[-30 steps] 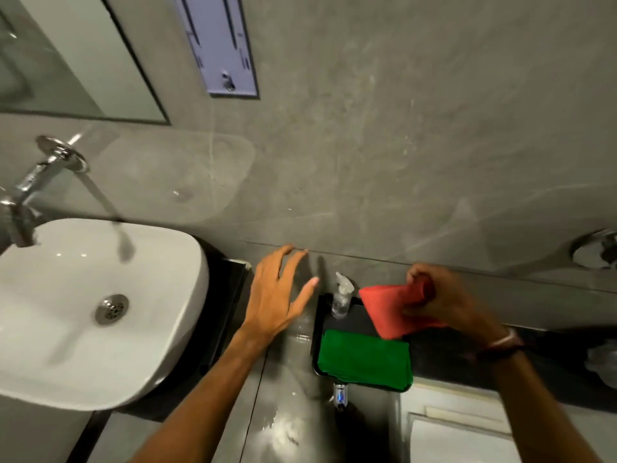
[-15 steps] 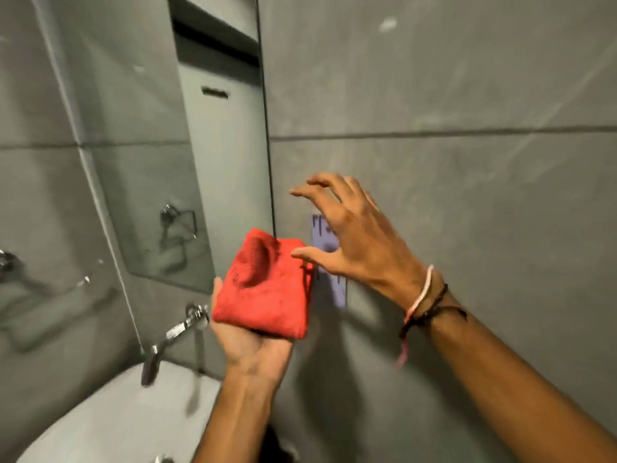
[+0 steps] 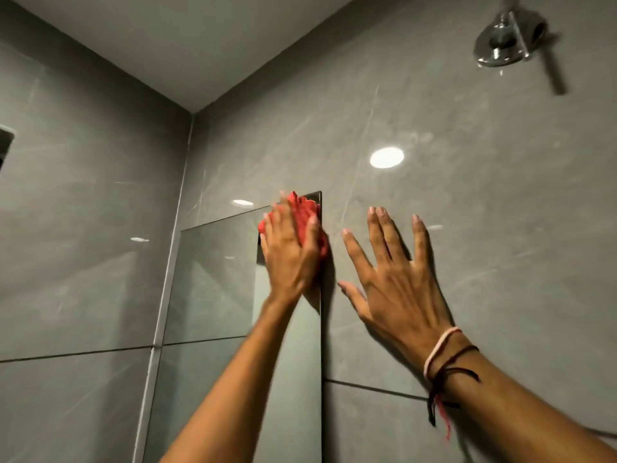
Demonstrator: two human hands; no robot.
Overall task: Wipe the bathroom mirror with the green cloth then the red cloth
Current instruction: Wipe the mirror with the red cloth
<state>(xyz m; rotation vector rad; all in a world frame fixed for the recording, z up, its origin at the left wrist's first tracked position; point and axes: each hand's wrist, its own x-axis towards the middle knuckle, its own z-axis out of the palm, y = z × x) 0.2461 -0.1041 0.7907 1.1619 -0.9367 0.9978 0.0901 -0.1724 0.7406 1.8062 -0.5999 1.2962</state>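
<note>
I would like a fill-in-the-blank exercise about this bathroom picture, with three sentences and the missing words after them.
1. The left hand presses a cloth of ____ colour against the mirror.
2. The cloth is at the mirror's upper ____ corner.
3. The right hand, with spread fingers, lies on the grey ____ beside the mirror, and string bracelets circle its wrist.

Missing words: red; right; wall

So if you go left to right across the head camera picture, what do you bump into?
Mirror → left hand pressing the red cloth → right hand → wrist bands → chrome wall fitting.
</note>
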